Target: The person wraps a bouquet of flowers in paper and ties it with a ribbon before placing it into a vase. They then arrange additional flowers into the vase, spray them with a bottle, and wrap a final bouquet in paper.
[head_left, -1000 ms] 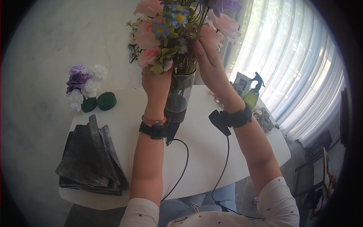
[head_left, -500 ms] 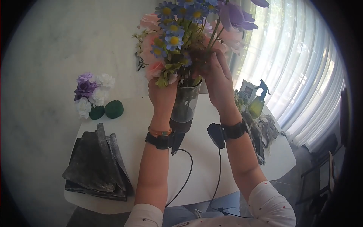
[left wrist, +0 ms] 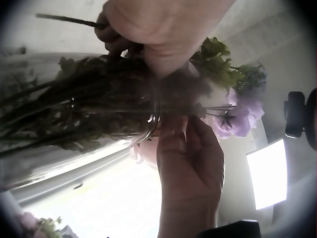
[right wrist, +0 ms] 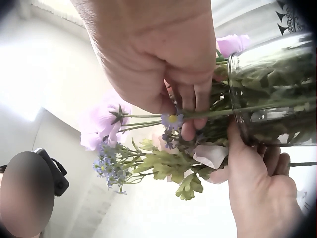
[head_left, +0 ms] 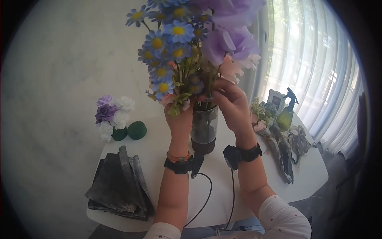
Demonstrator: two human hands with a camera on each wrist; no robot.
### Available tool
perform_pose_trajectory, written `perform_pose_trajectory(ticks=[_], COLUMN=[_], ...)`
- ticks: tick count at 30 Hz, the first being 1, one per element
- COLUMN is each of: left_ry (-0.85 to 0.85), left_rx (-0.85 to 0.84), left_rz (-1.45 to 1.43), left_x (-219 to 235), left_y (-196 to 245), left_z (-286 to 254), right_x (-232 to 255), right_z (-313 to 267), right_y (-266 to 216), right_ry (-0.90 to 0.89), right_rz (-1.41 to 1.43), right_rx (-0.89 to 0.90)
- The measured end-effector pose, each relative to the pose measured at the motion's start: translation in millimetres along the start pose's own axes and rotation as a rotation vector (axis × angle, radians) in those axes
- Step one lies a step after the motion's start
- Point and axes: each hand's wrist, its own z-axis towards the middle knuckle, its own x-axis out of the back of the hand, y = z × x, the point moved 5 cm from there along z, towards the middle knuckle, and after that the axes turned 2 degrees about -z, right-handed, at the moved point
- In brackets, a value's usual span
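A clear glass vase [head_left: 204, 127] with a dark lower part stands on the white table, full of stems. Blue daisy-like flowers [head_left: 178, 31], purple flowers [head_left: 232, 46] and pink ones rise above its rim. My left hand [head_left: 180, 123] is at the vase's left rim; in the right wrist view its fingers curl round a stem [right wrist: 303, 163] that sticks out beside the glass. On the other side, my right hand [head_left: 234, 106] pinches the purple flowers' stems [right wrist: 218, 113] just above the rim. Leaves partly hide the left fingers in the head view.
Dark folded sheets [head_left: 119, 187] lie at the table's left front. Behind them are green foam blocks [head_left: 137, 130] with white and purple flowers [head_left: 106, 113]. To the right are a wrapped bouquet [head_left: 274, 137], grey cord [head_left: 299, 143], a spray bottle [head_left: 285, 117] and a picture frame [head_left: 275, 96].
The head view has shifted, so vase, hands and table sit lower and further right. The blue and purple flowers now loom larger in front. Both hands stay at the vase's mouth.
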Motion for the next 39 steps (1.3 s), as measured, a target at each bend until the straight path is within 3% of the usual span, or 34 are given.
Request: perform_pose_trajectory(ticks=[3, 5, 6, 8, 12, 14, 16, 17, 18, 20, 21, 22, 24, 26, 28, 30, 32, 37, 39], left_ry=[-0.088, -0.011, 0.046, 0.073, 0.076, -0.037, -0.027, -0.061, -0.095, -0.082, -0.120, -0.123, -0.165, -0.139, -0.108, 0.007, 0.000, 0.022, 0.027], left_rx=[0.052, -0.023, -0.049, -0.009, -0.048, 0.192, 0.225, 0.245, 0.263, 0.144, 0.035, 0.044, -0.115, -0.104, -0.103, 0.132, 0.190, 0.035, 0.050], left_rz=[0.027, -0.059, 0.030, -0.107, -0.115, -0.099, -0.120, -0.040, 0.039, -0.239, 0.304, 0.304, 0.272, 0.300, 0.325, -0.095, -0.025, 0.063, 0.033], left_x=[-4.1, -2.3, -1.0, -1.5, -0.6, -1.3, -1.1, -0.2, -0.4, -3.5, 2.4, 2.2, -1.8, -0.5, -2.3, -1.9, 0.7, -0.8, -0.6], left_y=[-7.9, -2.3, -5.9, -10.0, -21.0, -26.0, -26.6, -31.0, -35.8, -43.3, -82.8, -79.7, -52.2, -43.0, -27.0, -19.5, -23.7, -16.0, -11.1], left_z=[2.6, 2.4, 0.2, -1.0, -1.5, -4.1, -4.7, -4.7, -4.4, -2.7, -6.9, -8.3, -8.6, -11.9, -10.1, -4.6, -5.3, -4.4, -4.7], right_x=[-2.0, -0.4, -0.2, 0.6, 6.1, 4.7, -1.7, -0.7, 0.8, 2.8, 3.9, 3.6, 3.1, 0.6, 0.7, 1.9, 3.9, 9.0, 9.2], right_z=[-0.8, -0.3, 0.3, 1.5, 3.4, 1.1, 0.4, -1.2, -2.4, -2.6, -1.4, -1.5, -1.2, -2.5, -4.5, -2.4, -1.7, -0.4, -1.0], right_y=[-1.4, -1.9, -1.2, -1.2, 3.6, 8.6, 7.2, 4.6, 0.1, -1.8, -5.6, -9.6, -8.0, -6.1, -12.4, -6.3, -2.0, -2.4, -7.1], right_ry=[-0.051, -0.039, -0.038, -0.009, -0.050, -0.080, -0.060, -0.053, -0.059, -0.063, -0.068, -0.075, -0.075, -0.078, 0.002, 0.028, 0.079, 0.088, 0.106], right_rz=[0.023, 0.040, 0.050, 0.062, 0.141, 0.129, 0.471, 0.473, 0.350, 0.226, 0.055, -0.116, -0.022, 0.071, -0.107, -0.108, 0.005, -0.052, -0.125], right_rx=[0.048, 0.037, 0.021, 0.029, -0.050, -0.099, -0.060, -0.068, -0.065, -0.068, 0.032, 0.132, 0.056, -0.015, 0.077, 0.072, 0.043, 0.023, -0.019])
